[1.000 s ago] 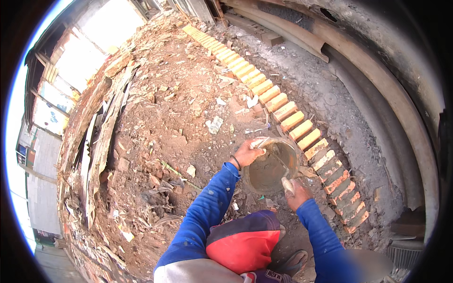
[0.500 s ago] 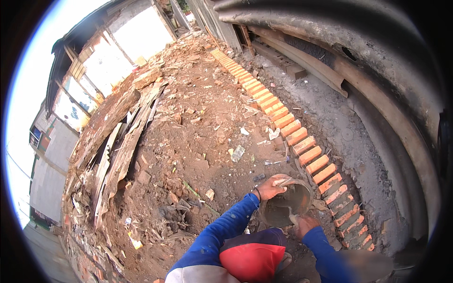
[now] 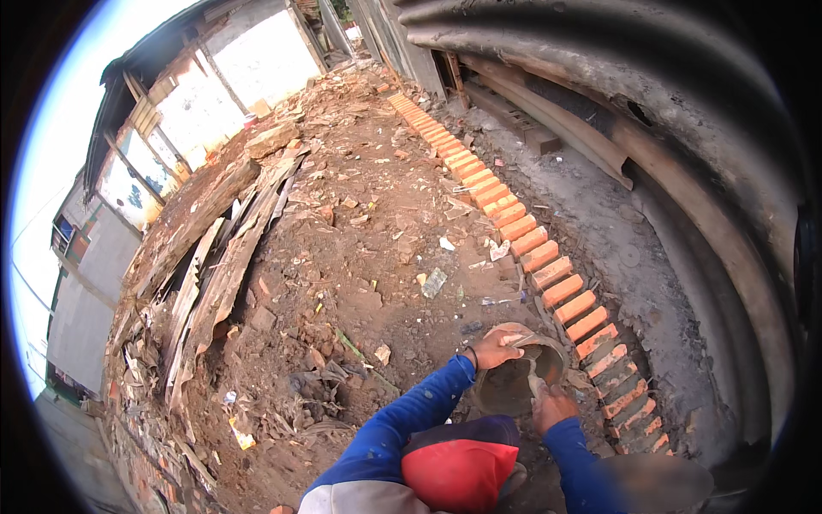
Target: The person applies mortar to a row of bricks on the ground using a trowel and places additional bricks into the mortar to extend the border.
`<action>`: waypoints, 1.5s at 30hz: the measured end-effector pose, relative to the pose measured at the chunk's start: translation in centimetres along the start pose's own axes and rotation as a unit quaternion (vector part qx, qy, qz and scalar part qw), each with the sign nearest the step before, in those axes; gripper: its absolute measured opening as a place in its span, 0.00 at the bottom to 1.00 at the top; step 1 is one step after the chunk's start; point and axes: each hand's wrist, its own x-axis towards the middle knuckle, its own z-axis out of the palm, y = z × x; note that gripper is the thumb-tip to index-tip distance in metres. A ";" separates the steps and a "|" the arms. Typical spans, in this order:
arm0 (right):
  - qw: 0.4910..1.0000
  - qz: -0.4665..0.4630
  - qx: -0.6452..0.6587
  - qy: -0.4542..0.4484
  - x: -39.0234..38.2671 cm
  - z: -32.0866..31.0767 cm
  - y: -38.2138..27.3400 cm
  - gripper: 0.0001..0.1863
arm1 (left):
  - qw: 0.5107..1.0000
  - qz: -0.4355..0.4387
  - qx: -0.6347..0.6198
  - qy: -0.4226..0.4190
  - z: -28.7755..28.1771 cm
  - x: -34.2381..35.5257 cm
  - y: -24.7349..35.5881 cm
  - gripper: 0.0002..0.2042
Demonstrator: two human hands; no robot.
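Observation:
My left hand (image 3: pixel 495 349) is closed on the rim of a round bucket (image 3: pixel 561 351) standing on the dirt. Grey wet mortar (image 3: pixel 507 390) lies inside it. My right hand (image 3: pixel 555 408), at the bucket's near right side, is closed round the handle of a trowel (image 3: pixel 533 377). The trowel points away from me over the bucket's mouth, and part of its blade is hard to make out. Just right of the bucket runs a row of orange bricks (image 3: pixel 586 323) set side by side, with grey mortar between the nearest ones.
A corrugated metal wall (image 3: pixel 685 171) stands along the right, beside a grey strip of ground (image 3: pixel 642 257). Broken boards (image 3: pixel 214 300) lie piled at the left. Rubble and litter cover the dirt (image 3: pixel 360 265). A red cap-like cloth (image 3: pixel 458 471) fills part of the lower edge.
The trowel has swung to point farther away from me, over the bucket's mouth. My right hand has turned with it. My left hand keeps its hold on the rim.

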 end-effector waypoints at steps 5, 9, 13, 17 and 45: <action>0.970 -0.030 -0.079 -0.228 0.0 1.0 -2.3 0.20 | 0.997 -0.068 0.017 -0.019 0.5 0.4 0.1 0.22; 0.971 -0.045 -0.057 -0.227 0.0 -0.4 0.8 0.23 | 0.996 -0.063 -0.065 0.001 -0.5 0.2 0.3 0.22; 0.997 0.049 0.032 -0.050 -0.9 1.0 1.5 0.18 | 0.996 -0.071 0.029 -0.035 0.1 0.4 0.1 0.21; 0.980 0.071 -0.009 -0.184 -1.8 1.9 1.3 0.23 | 0.999 0.016 0.031 -0.012 -0.1 0.7 -0.3 0.22; 0.984 0.143 0.078 -0.077 -0.7 1.9 1.9 0.24 | 0.973 -0.128 -0.193 -0.014 -2.1 0.6 -1.0 0.23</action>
